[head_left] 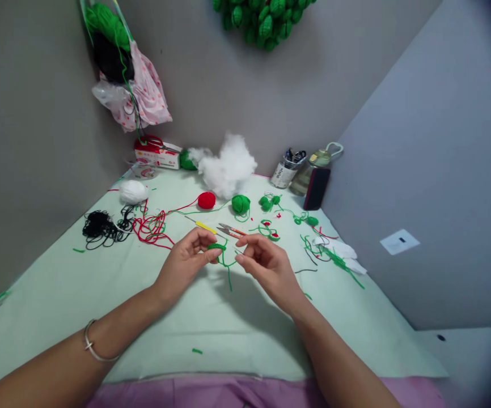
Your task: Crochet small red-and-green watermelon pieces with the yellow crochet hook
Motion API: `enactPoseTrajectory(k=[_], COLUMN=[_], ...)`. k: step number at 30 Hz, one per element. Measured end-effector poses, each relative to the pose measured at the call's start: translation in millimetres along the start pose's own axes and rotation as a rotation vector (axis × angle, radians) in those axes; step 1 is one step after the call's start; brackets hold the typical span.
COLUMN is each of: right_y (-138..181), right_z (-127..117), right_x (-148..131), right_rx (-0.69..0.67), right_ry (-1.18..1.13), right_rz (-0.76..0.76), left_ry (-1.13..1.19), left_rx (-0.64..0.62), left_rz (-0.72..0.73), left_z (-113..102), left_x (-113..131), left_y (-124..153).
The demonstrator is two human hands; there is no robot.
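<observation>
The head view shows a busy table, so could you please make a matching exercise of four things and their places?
1. green crocheted piece
2. black yarn
3. yellow-handled hook
4. red yarn ball

A. tangled on the left side of the table
B. just left of a green yarn ball
C. held in the left hand
D. lying beside the snips

Pairs: 1-C, 2-A, 3-D, 4-B

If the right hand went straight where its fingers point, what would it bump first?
Probably the green crochet piece in the left hand, or its loose yarn; depth is unclear.
</observation>
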State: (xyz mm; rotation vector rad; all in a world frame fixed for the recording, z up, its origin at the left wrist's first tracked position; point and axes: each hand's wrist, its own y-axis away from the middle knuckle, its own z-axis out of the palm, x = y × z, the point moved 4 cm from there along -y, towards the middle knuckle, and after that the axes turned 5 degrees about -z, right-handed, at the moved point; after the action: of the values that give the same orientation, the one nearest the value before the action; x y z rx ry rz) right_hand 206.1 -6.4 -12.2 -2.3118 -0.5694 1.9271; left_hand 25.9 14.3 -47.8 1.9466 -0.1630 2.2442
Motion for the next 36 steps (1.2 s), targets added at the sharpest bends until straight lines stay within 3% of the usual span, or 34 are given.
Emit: enactPoseTrajectory(k=[4,10,17,22,28,36], right_y=[1,6,9,9,5,5], right_z=[8,10,11,11,9,10], right_x=[9,10,10,9,13,5], right_rx=[-0.002,0.021,-0.019,-0.045,0.022,-0.015], right_ry=[0.219,0.418,0.502,0.461,0.291,0.316], right_rz=[-0.075,-0.264,-0.421,-0.439,-0.287,-0.365], left_ry=[0.015,0.022,0.077,0.059,0.084,0.064], left_rx=[-0.047,-0.101,-0.132,-0.184,-0.198,-0.176], left_rz=[0.059,0.028,0.006,0.025,0.064,0.099], left_z=[4,8,10,12,12,13], left_x=[0,-1,-4,-4,-3,-3], left_y=[4,6,6,8,9,9])
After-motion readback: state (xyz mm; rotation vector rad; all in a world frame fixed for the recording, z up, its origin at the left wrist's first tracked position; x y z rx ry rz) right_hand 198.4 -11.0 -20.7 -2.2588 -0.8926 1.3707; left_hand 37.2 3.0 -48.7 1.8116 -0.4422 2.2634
